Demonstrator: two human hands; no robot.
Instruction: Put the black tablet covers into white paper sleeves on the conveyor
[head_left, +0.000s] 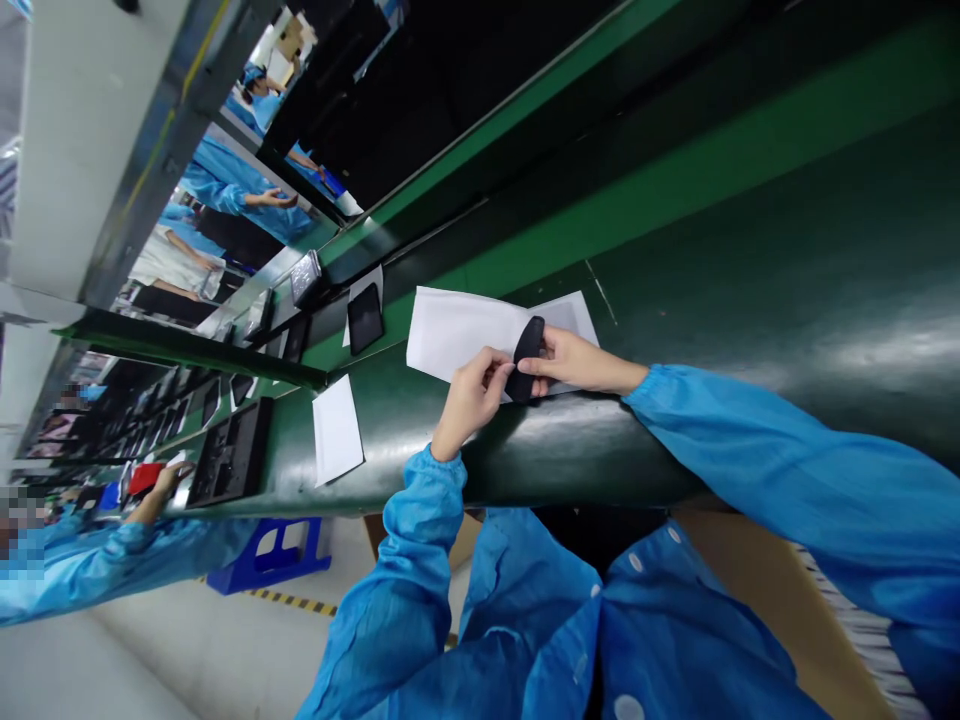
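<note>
Over the green work surface, my right hand (566, 360) is closed around a small flat black object (527, 350) with a curved outline, its thumb across the front. My left hand (476, 390) has thumb and forefinger pinched together at the left edge of that object; what lies between these fingertips is too small to make out. Under both hands lies a white sheet or sleeve (454, 330). A second pale piece (574, 313) lies beside it, partly covered by my right hand. The exact kind of the black object is not clear.
To the left lie another white sheet (337, 430), a black tablet-like device (365, 318) and a black compartmented tray (232, 452). A co-worker's hand (169, 480) is beyond the tray, near a red item (145, 478). A blue stool (274, 555) stands below the bench edge.
</note>
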